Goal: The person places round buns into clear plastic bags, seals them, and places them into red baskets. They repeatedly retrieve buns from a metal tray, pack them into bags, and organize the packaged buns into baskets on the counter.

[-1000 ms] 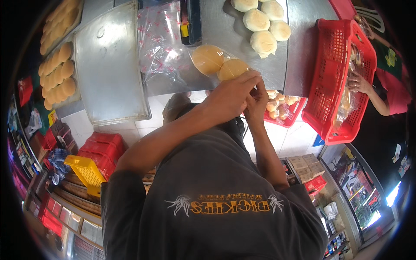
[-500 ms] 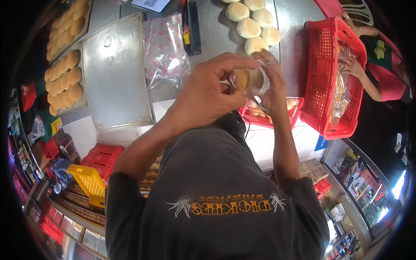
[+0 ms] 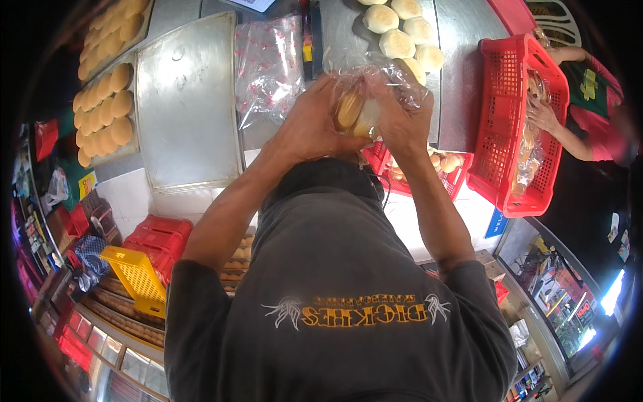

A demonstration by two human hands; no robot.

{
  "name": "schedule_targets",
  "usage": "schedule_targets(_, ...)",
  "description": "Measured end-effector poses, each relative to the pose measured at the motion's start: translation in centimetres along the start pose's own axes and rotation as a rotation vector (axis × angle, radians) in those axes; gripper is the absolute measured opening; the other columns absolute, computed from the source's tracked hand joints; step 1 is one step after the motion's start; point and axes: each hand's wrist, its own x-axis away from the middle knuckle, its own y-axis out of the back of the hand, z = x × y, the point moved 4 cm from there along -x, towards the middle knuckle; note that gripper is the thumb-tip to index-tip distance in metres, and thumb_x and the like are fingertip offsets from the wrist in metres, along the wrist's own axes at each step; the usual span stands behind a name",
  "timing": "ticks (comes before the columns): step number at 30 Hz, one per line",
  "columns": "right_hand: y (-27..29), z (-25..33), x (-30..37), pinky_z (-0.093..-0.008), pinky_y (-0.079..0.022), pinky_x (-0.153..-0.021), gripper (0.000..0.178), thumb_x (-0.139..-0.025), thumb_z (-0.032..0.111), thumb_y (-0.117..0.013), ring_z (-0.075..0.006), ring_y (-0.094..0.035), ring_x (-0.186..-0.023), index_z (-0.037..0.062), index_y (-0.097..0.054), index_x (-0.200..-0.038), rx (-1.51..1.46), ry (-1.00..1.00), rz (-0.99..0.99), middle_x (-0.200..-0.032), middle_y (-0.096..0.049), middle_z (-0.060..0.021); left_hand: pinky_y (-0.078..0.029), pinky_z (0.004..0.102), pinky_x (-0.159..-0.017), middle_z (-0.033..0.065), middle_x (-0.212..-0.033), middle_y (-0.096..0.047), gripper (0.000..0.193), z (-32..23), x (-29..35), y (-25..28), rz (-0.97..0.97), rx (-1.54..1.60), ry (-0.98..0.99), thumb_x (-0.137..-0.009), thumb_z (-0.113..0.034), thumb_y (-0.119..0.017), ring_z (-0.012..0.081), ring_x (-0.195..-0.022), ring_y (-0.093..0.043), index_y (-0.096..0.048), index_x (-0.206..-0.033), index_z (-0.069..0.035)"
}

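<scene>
A clear plastic bag [image 3: 385, 74] with pale golden buns [image 3: 349, 110] inside is held between my two hands at the table's near edge. My left hand [image 3: 315, 120] wraps the bag's left side, fingers curled round it. On the other side my right hand [image 3: 407, 120] grips the bag, and crumpled clear plastic lies over its fingers. Just beyond the hands, several round pale buns [image 3: 396, 43] sit on the metal table [image 3: 462, 87]. Left of the bag lies a pile of clear plastic bags with red print [image 3: 268, 67].
An empty metal tray [image 3: 191, 107] lies at left, beside trays of browned buns [image 3: 107, 110]. A red crate [image 3: 492, 120] with bagged bread stands at right, where another person's hand [image 3: 544, 115] reaches in. Below the table edge is another red crate of buns [image 3: 449, 177].
My hands have shifted from fingering the bag's plastic to gripping it from both sides. The buns inside now show more plainly, and loose plastic spreads out on the far side.
</scene>
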Motion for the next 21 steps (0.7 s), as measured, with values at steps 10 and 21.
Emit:
schedule_targets(10,-0.5,-5.7,0.1,-0.0279,-0.045,-0.077,0.020,-0.098,0.013,-0.068,-0.0142,-0.055,-0.082,-0.0012,-0.074,-0.110,0.210,-0.036,0.321,-0.088,-0.055,-0.0047,-0.049,0.0416,-0.104,0.0167,-0.133,-0.060,0.086,7.0,1.6,-2.3,0.002,0.237,0.103,-0.064,-0.028,-0.097,0.0334,-0.124,-0.060,-0.057,-0.138,-0.008)
schedule_targets(21,-3.9,-1.0,0.7,-0.0361,-0.052,-0.074,0.013,-0.090,0.011,-0.072,-0.0264,-0.065,-0.081,-0.0004,-0.073,-0.095,0.250,0.307,0.494,-0.092,-0.071,-0.0112,-0.051,0.0404,-0.099,0.0101,-0.122,-0.064,0.067,4.5,2.5,-0.8,0.061,0.325,-0.147,-0.071,-0.020,-0.092,0.0284,-0.113,-0.063,-0.061,-0.129,-0.010)
